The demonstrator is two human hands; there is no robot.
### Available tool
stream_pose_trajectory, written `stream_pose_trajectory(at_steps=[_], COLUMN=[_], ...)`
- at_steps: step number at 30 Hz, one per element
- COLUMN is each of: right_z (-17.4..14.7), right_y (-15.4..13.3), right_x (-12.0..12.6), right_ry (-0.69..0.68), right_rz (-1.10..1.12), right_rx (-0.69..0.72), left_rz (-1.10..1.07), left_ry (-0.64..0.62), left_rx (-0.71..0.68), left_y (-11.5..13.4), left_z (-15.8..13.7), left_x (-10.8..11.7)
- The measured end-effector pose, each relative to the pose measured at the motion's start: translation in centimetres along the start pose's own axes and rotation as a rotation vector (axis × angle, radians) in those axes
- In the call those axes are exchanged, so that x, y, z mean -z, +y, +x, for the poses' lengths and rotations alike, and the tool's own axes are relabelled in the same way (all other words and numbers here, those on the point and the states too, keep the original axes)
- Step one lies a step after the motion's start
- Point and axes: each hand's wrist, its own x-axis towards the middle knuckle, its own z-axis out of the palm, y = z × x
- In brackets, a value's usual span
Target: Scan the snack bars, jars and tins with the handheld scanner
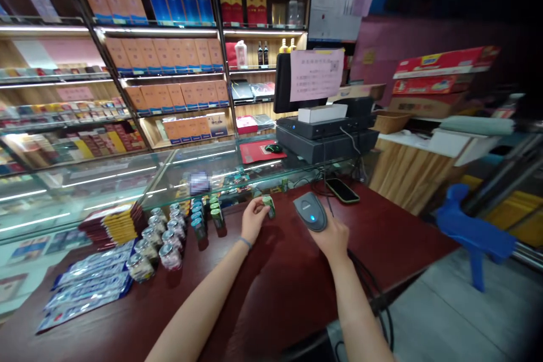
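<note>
My left hand (253,218) pinches a small green container (268,206) just above the dark red tabletop (263,294). To its right, my right hand (333,237) grips a grey barcode scanner (311,212) with a blue light on top; its head points toward the green container. Left of my left hand stand short rows of small green containers (216,216) and blue ones (197,225). Beyond those are two rows of clear jars with silvery lids (170,254). The scanner's handle is mostly hidden by my fingers.
Flat blue-silver packets (89,283) and stacked yellow and red packs (121,223) lie at the left. A phone (343,190) rests near the back, before a cash drawer (326,141) and monitor. Black cables hang by my right forearm. A blue stool (475,232) stands at right.
</note>
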Motion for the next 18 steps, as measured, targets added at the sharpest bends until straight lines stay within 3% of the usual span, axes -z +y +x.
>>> stream_pose_trajectory(at_steps=[8, 18], right_z=[0.5, 0.6], right_y=[1.8, 2.3], right_x=[0.3, -0.4], right_ry=[-0.009, 0.064], right_rz=[-0.088, -0.171], right_rx=[-0.191, -0.275], left_rz=[0.016, 0.196], left_ry=[0.100, 0.195], left_rx=[-0.003, -0.021], left_y=[-5.4, -8.5], left_z=[6.0, 8.9], left_x=[-5.6, -8.9])
